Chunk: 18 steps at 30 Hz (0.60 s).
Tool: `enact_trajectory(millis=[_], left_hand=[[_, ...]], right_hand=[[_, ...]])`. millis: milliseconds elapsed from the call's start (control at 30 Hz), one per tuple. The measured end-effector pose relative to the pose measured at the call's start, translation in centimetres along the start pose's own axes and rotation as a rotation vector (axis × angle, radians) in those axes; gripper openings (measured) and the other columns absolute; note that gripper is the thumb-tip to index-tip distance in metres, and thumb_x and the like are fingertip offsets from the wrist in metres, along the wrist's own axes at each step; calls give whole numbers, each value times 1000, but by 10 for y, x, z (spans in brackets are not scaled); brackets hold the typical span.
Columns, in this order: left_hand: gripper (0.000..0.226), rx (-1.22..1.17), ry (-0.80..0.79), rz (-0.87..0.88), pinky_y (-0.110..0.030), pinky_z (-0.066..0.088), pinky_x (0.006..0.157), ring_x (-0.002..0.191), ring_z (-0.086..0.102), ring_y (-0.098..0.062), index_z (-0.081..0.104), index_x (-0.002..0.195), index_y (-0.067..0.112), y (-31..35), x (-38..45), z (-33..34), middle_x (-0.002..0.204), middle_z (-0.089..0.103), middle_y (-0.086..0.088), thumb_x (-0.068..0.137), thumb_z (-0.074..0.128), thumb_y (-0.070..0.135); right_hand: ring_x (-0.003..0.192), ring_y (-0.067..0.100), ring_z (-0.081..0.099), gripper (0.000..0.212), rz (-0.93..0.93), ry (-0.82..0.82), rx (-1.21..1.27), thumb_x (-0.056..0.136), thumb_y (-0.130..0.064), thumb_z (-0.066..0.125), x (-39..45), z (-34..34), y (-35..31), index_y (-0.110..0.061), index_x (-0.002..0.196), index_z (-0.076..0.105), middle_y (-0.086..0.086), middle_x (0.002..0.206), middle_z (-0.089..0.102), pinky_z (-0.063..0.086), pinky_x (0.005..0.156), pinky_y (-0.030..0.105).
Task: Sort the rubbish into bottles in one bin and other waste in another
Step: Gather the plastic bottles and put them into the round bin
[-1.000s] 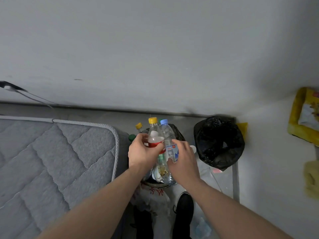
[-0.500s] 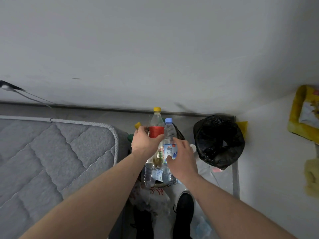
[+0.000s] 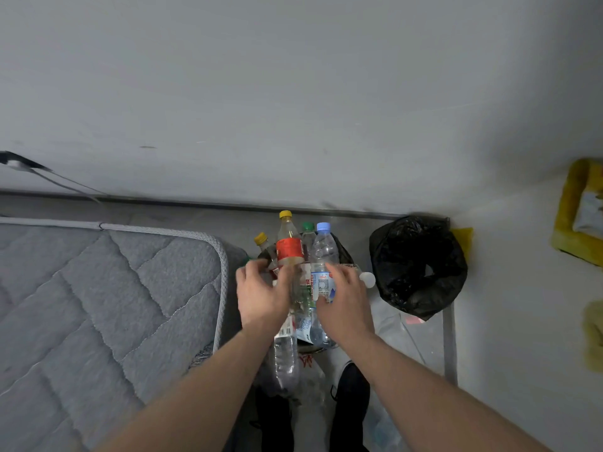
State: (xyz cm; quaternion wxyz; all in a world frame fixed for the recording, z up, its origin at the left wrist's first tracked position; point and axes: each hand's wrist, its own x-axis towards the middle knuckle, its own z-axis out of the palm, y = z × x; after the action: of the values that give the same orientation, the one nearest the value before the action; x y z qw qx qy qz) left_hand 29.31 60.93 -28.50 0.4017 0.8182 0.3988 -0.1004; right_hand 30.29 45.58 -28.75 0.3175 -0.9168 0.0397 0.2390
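I see both hands low in the middle of the frame, working over the bottle bin (image 3: 346, 252), whose dark rim shows only behind the bottle necks. The left hand (image 3: 261, 295) has its fingers spread wide and curving toward the red-labelled bottle (image 3: 288, 251); whether that grip has actually closed on the bottle I cannot tell, since the fingertips are blurred. The right hand (image 3: 346, 298) lies against the blue-capped bottle (image 3: 321, 256) with its thumb on the label, and I cannot tell if it grips or only steadies.

The bottles stand upright and packed together, necks up, with a green-capped bottle (image 3: 307, 233) between those two and a small yellow-capped bottle (image 3: 262, 243) at the left edge. I judge they are being stood on end so that more fit in one bin, the hands flanking the cluster to keep it from toppling.

The black bag bin (image 3: 417, 265), right of centre, sits well apart, presumably for other waste. A clear bottle (image 3: 285, 360) lies lower, beside the mattress (image 3: 107, 288).
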Motion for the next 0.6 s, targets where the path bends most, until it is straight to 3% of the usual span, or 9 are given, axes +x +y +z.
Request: enact_trajectory(millis=[67,167,367,467,600], left_hand=[[40,-25,12,-85,-40,47,95,107,57,-25,53,120,19,-24,-16,-2,119,49,-1,87,67,37],[45,-20,-148,-139,-32,45,92,108,58,-21,53,131,21,-59,-31,1,124,50,-3,88,65,28],[88,138,-278,-216,-33,43,102,125,54,-27,37,149,16,-84,-35,7,142,46,-8,78,77,49],[90,159,-278,-213,-30,44,97,120,58,-26,39,147,14,-90,-38,15,137,51,-9,75,80,49],[100,169,-298,-241,-32,49,92,115,61,-26,37,146,14,-98,-36,23,132,57,-8,65,83,49]], right_hand=[[131,18,39,64,-34,33,-11,85,-16,67,-4,3,-2,-32,143,43,-6,143,38,44,106,35],[135,17,38,62,-74,63,-20,85,-16,65,-12,10,-1,-31,143,46,-8,144,38,41,110,36],[134,16,40,56,-78,126,62,84,-13,61,-33,23,22,-30,137,53,-11,138,41,45,106,43],[131,14,41,56,-69,151,59,84,-9,64,-40,25,29,-29,136,56,-9,137,42,47,103,45],[135,17,35,78,-268,44,-80,79,-4,56,-37,13,9,-36,149,41,-9,147,35,37,113,40]])
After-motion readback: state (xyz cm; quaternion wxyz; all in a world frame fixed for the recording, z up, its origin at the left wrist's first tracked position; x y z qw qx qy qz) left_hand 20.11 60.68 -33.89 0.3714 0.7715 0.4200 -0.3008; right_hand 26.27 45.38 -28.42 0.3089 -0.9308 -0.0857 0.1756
